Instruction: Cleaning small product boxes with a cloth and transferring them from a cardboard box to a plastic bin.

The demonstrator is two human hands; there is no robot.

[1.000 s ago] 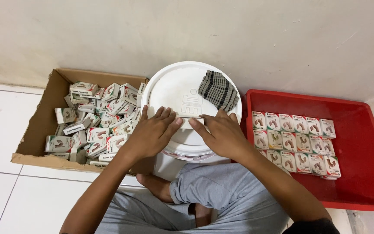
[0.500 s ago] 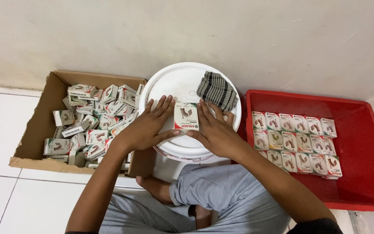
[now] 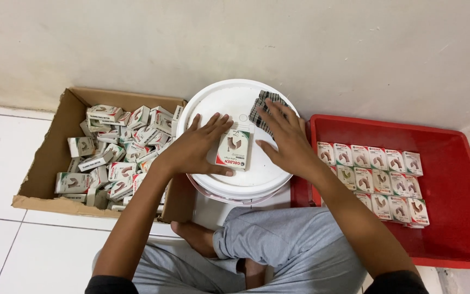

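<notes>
A small white carton (image 3: 234,149) with a reddish picture lies flat on the white round bucket lid (image 3: 221,99). My left hand (image 3: 194,149) rests on the lid against the carton's left side, fingers along its top corner and thumb under its bottom edge, holding it in place. My right hand (image 3: 286,139) is off the carton, just to its right, fingers spread. Its fingertips lie on a dark checked cloth (image 3: 261,104) at the lid's far right edge.
A cardboard box (image 3: 50,158) on the left holds a loose heap of several similar cartons (image 3: 118,149). A red plastic tray (image 3: 463,218) on the right holds neat rows of cartons (image 3: 376,174). My crossed legs in grey trousers (image 3: 289,245) are below the bucket. A wall stands behind.
The carton, held between both hands a second ago, now lies flat on the lid. My right hand has let go and moved right and up onto the cloth.
</notes>
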